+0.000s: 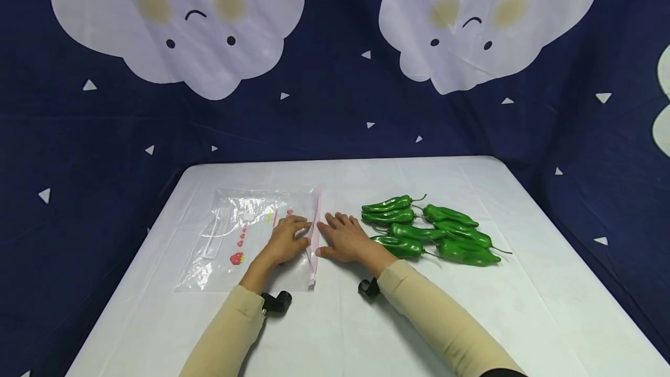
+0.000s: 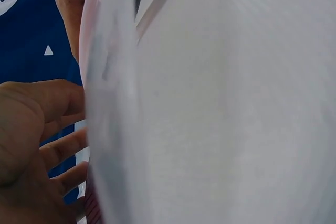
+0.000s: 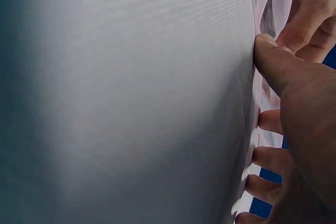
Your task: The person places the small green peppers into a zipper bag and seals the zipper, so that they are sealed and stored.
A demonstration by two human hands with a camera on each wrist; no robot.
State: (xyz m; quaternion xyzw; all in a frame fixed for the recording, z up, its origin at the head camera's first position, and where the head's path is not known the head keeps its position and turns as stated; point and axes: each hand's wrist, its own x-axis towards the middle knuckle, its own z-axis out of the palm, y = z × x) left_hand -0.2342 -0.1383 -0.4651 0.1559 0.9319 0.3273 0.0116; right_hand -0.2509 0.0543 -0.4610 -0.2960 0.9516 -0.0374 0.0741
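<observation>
A clear zip bag (image 1: 209,266) with a pink zip strip (image 1: 316,214) and printed strawberries lies flat on the left of the table. My left hand (image 1: 287,240) rests on the bag beside the strip, thumb and fingers apart. In the left wrist view, bag film hides the left fingertips (image 2: 65,150). My right hand (image 1: 345,240) lies spread just right of the strip. Seen from the right wrist, its thumb touches the strip's edge and its fingertips (image 3: 269,157) press down. Several green peppers (image 1: 466,252) lie right of the right hand.
A white cloth covers the table (image 1: 335,330). Behind it hangs a dark blue curtain (image 1: 324,127) with white clouds and triangles. A black wrist camera (image 1: 277,302) is worn at the left wrist, another black device (image 1: 369,288) at the right.
</observation>
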